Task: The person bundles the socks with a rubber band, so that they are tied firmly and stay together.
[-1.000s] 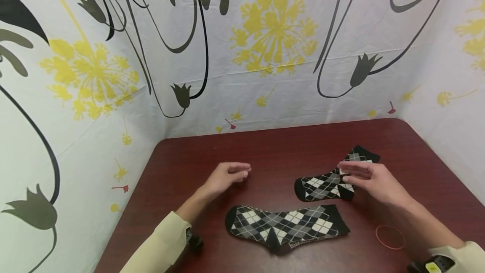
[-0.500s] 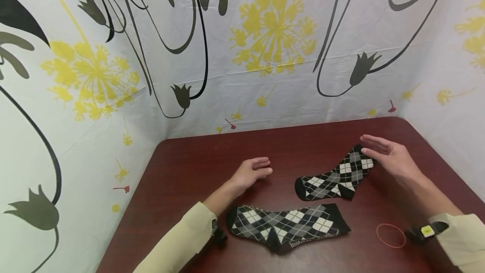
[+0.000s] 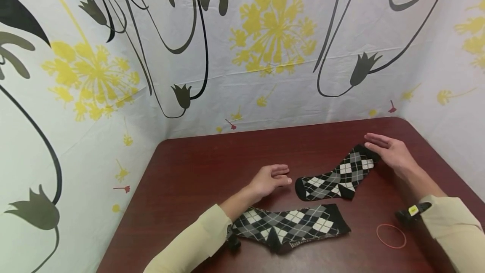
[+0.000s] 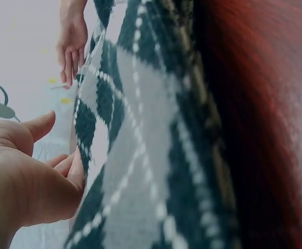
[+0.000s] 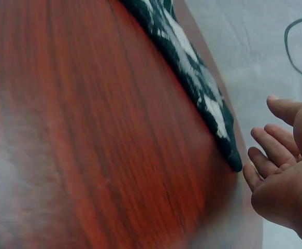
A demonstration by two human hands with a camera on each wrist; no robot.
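Note:
Two argyle socks in black, grey and white lie flat on the table. The far sock (image 3: 335, 178) is bent at the heel, its cuff pointing up and right. The near sock (image 3: 288, 226) stretches left to right closer to the person, its toe partly hidden by the left forearm. My left hand (image 3: 267, 180) hovers just left of the far sock's toe, fingers loosely extended and holding nothing. Beside the far sock's cuff is my right hand (image 3: 392, 153), its fingers relaxed and fingertips right at the cuff's edge. In the left wrist view, the near sock (image 4: 140, 135) fills the middle.
A thin red rubber band (image 3: 391, 236) lies on the dark red wooden table (image 3: 204, 159), right of the near sock. White cloth (image 3: 227, 62) printed with flowers hangs behind and at both sides of the table. A strapped device (image 3: 413, 212) sits on the right wrist.
My left hand has moved right toward the far sock's toe. The right hand has shifted right and away from the person, from over the sock's leg to its cuff. Both socks stay put.

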